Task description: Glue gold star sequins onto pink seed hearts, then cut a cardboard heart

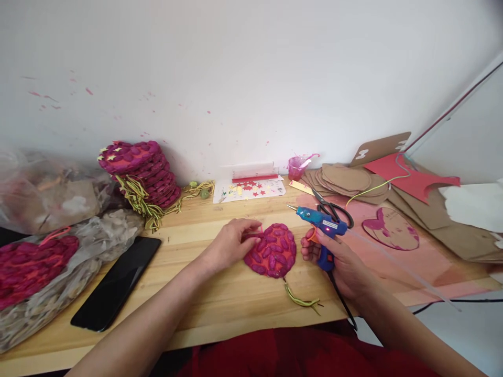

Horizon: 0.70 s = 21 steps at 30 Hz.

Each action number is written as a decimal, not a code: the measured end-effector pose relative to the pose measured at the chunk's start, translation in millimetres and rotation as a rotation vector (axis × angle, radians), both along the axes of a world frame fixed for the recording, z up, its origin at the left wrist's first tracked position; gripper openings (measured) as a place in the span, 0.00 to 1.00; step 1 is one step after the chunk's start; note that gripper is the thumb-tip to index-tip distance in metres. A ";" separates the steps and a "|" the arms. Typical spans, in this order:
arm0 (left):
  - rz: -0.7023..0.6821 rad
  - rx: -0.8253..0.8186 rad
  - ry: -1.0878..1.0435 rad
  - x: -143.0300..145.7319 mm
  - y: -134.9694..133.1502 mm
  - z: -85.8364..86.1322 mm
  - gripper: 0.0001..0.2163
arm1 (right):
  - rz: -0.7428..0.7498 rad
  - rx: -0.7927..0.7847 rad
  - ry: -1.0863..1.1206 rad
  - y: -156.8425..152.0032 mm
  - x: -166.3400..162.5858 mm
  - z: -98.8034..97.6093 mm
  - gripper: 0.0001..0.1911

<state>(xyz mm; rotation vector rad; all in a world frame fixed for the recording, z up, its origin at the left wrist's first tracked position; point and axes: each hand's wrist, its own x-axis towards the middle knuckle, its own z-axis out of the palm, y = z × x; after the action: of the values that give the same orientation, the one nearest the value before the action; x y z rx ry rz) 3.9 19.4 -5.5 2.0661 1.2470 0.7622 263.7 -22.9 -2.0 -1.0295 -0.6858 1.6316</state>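
My right hand (334, 256) is wrapped round a blue hot glue gun (322, 220), with an orange trigger under the fingers and a clear glue stick at the back. Its metal nozzle points left, above the table and apart from the ornament. A rounded magenta ornament (273, 251), covered in oval lumps on a red base, lies flat on the wood. My left hand (238, 241) pinches a thin pink cord loop (261, 229) at the ornament's upper left edge. From the ornament's lower edge hangs a yellow-green yarn tassel (302, 298).
Similar ornaments (145, 173) are stacked at the back left. A black phone (118, 283) and plastic bags (47, 193) lie left. Star stickers (251, 189) and a pink cup (297, 167) stand behind; scissors (334, 208), cardboard pieces (343, 178) and a heart cutout (391, 229) lie right.
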 end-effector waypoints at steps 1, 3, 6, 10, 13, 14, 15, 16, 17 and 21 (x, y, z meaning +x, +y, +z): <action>-0.039 0.020 0.013 1.7 -1.0 0.6 0.16 | 0.004 -0.002 -0.005 0.3 0.2 0.3 0.12; -0.117 0.054 0.033 5.2 -1.9 1.9 0.18 | 0.008 -0.012 -0.010 1.0 0.5 1.1 0.12; -0.211 0.058 -0.021 7.8 -2.0 2.4 0.21 | -0.002 -0.029 0.000 2.1 0.4 3.1 0.12; -0.257 -0.011 -0.181 7.0 -2.1 0.3 0.22 | -0.022 -0.013 -0.017 5.9 -1.2 6.9 0.12; -0.226 -0.029 -0.242 3.9 -1.7 3.4 0.22 | -0.057 0.005 -0.027 12.3 -3.4 9.0 0.12; -0.194 -0.017 -0.227 1.6 -1.2 5.9 0.21 | -0.067 0.001 -0.026 14.7 -4.3 9.3 0.12; -0.157 -0.006 -0.192 -1.6 -0.7 8.8 0.21 | -0.072 -0.004 -0.025 16.8 -5.1 9.2 0.13; -0.119 -0.004 -0.143 -5.7 0.1 11.6 0.20 | -0.073 -0.007 -0.025 18.7 -5.8 8.9 0.13; -0.088 -0.013 -0.087 -10.5 0.8 14.0 0.20 | -0.070 -0.007 -0.030 20.1 -6.3 8.4 0.14; -0.142 -0.127 0.050 -29.1 1.8 14.3 0.27 | -0.070 -0.013 -0.048 22.1 -6.9 6.2 0.15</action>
<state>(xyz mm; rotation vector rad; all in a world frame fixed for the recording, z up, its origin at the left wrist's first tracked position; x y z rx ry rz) -25.2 21.2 8.8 2.0549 1.1315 0.5559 256.7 -0.8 4.2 -1.0933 -0.6642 1.5570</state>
